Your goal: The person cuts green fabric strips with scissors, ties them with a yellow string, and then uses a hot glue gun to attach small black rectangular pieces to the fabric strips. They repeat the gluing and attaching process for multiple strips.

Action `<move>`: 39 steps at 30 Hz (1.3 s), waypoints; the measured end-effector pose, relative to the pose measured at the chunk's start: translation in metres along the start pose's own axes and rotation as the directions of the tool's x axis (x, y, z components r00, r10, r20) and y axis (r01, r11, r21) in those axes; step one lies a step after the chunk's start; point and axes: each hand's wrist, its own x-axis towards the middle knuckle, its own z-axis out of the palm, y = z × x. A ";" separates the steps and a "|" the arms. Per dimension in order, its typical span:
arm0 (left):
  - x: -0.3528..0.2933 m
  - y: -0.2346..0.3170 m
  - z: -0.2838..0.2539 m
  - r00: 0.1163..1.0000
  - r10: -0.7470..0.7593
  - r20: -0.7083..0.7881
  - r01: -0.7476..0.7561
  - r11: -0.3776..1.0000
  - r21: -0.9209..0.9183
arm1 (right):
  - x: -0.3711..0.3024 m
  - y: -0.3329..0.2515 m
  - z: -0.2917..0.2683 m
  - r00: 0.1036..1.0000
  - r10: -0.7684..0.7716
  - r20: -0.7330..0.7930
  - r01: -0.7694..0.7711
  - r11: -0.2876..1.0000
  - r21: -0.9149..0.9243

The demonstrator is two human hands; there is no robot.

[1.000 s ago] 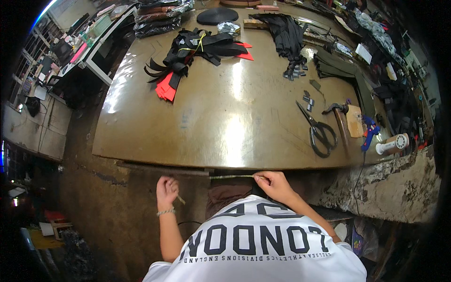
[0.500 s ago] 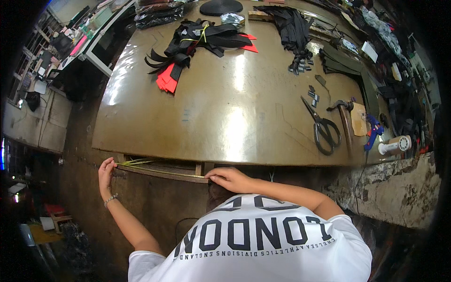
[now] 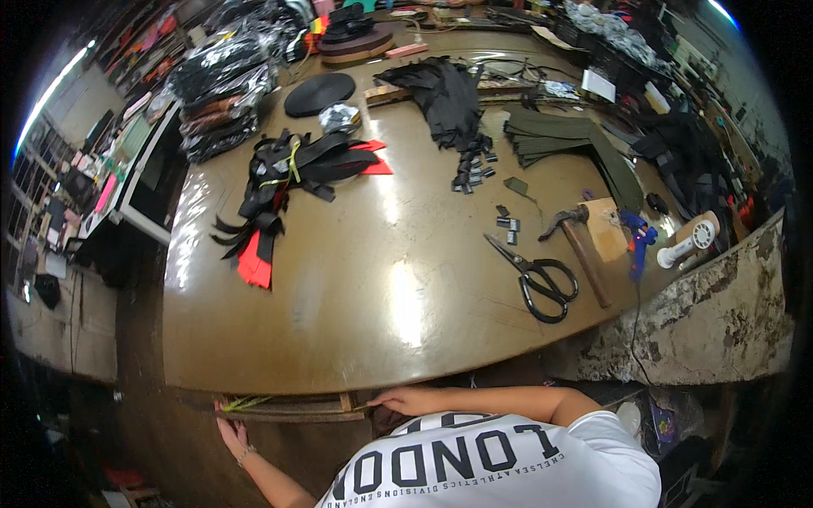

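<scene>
Below the table's front edge, an open drawer (image 3: 296,416) sticks out, with a thin yellow tape (image 3: 247,403) lying in loops at its left end. My left hand (image 3: 231,433) is at that left corner, fingertips closed on the tape's end. My right hand (image 3: 405,400) pinches a yellow bit of it by the drawer's right end. The stretch between the hands is hard to make out along the drawer's front. Whether the tape carries markings is too small to tell.
On the brown table (image 3: 339,339) lie black scissors (image 3: 546,288), a hammer (image 3: 584,254), a blue glue gun (image 3: 639,241) and a white spool (image 3: 688,244). Bundles of black straps (image 3: 262,182) with red ends, more black straps (image 3: 445,97) and olive strips (image 3: 550,135) sit farther back.
The head view has tilted up, showing more of the table's far side. My left hand has come closer to the drawer's left corner; the yellow tape between my hands shows less plainly.
</scene>
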 end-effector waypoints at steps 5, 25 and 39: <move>-0.015 -0.026 0.054 0.916 0.077 -0.394 -0.200 0.938 -0.282 | -0.003 -0.013 0.000 0.962 -0.267 -0.054 0.231 0.904 -0.359; -0.138 -0.143 0.254 0.833 0.400 0.382 -0.549 0.679 0.488 | -0.214 -0.132 -0.144 0.354 -0.280 -0.892 -0.834 0.338 -0.437; -0.210 -0.210 0.252 0.798 -0.065 0.599 -0.457 0.581 0.673 | -0.250 -0.178 -0.174 0.547 -0.257 -0.797 -0.740 0.297 -0.603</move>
